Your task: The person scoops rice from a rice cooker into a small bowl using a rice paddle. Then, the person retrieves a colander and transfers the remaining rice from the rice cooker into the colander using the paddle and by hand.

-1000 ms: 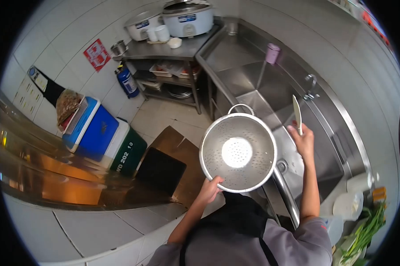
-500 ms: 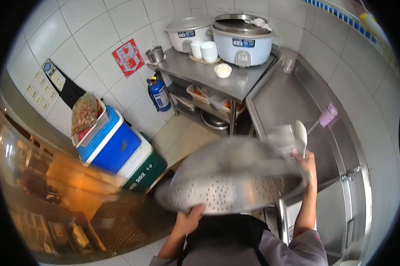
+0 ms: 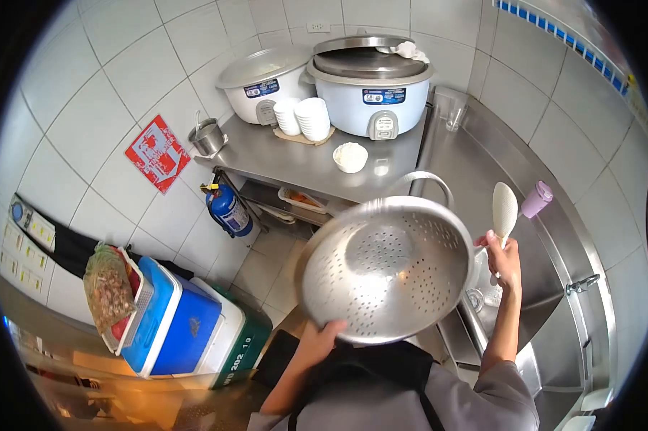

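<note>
A large steel colander [image 3: 381, 269], perforated with small holes, is tilted in front of my body with its inside facing me. My left hand [image 3: 316, 346] grips its near-left rim, thumb over the edge. In my right hand [image 3: 503, 260] is a white rice paddle [image 3: 505, 205], held upright with fingers wrapped round its handle. That hand is beside the colander's right rim; whether it also touches the rim is hard to see. A loop handle shows on the colander's far side.
Two big rice cookers [image 3: 370, 86] stand on a steel table [image 3: 266, 151] with stacked white bowls [image 3: 312, 119] and a filled bowl [image 3: 350, 157]. At right runs a steel sink counter [image 3: 467, 154] with a purple cup [image 3: 537, 199]. Coolers [image 3: 184, 316] and a fire extinguisher [image 3: 228, 208] are left.
The colander has turned so its inside now faces me and its loop handle shows. My right hand and the rice paddle have shifted slightly right. The view has swung, too.
</note>
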The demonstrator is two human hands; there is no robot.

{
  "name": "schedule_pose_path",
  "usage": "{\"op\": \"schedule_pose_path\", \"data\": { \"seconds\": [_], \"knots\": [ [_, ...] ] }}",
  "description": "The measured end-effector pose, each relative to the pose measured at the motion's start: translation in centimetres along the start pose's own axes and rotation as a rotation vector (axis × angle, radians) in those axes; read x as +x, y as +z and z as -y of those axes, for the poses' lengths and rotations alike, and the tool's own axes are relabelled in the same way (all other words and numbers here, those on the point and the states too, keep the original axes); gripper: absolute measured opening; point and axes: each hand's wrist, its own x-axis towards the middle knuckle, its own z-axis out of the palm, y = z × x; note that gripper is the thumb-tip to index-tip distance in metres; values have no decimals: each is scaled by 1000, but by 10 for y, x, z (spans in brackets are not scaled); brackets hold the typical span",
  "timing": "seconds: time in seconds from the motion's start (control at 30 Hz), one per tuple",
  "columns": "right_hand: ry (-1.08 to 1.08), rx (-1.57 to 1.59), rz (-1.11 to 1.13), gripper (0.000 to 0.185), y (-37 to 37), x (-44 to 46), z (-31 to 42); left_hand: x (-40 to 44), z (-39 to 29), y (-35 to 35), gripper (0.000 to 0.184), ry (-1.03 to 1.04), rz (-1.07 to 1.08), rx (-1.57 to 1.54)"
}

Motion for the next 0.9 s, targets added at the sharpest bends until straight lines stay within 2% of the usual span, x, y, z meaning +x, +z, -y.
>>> {"op": "schedule_pose_path", "data": {
  "seconds": [0.03,0.07,0.1,0.13,0.2,0.27,0.4,0.47,0.5,0.53,0.57,0.6,0.63,0.77,0.8,0.87,0.9],
  "knots": [
    [17,75,77,40,10,2,8,37,19,-7,26,8,142,-81],
    [36,148,154,40,21,4,15,68,31,-2,26,-15,223,-354],
    [21,208,164,39,33,9,12,102,46,-2,29,-130,309,-421],
    [6,269,170,39,46,16,4,120,32,4,35,-189,339,-426],
    [76,165,116,36,65,34,-5,161,30,12,42,-211,466,-380],
    [145,-70,-92,26,81,49,2,193,18,19,45,-188,594,-315],
    [134,-56,-341,16,75,83,-15,248,-37,33,57,-92,802,-102],
    [62,23,-476,17,68,100,-30,296,-65,35,66,42,921,247],
    [87,39,-480,24,60,109,-37,304,-90,44,62,348,852,100],
    [94,48,-522,27,51,116,-49,331,-103,46,58,364,680,228],
    [96,60,-565,29,42,125,-60,351,-129,52,53,440,608,189],
    [93,73,-610,32,38,136,-68,376,-151,59,46,570,545,221],
    [125,81,-601,37,32,141,-66,397,-174,70,34,792,403,328],
    [116,145,-773,33,10,165,-95,478,-289,112,20,1218,104,509],
    [154,134,-754,34,2,170,-100,499,-309,122,19,1178,126,583],
    [240,110,-713,37,-11,170,-104,537,-322,148,21,1203,-28,955],
    [206,148,-790,33,-11,170,-110,548,-323,160,26,1258,-28,1040]
  ]
}}
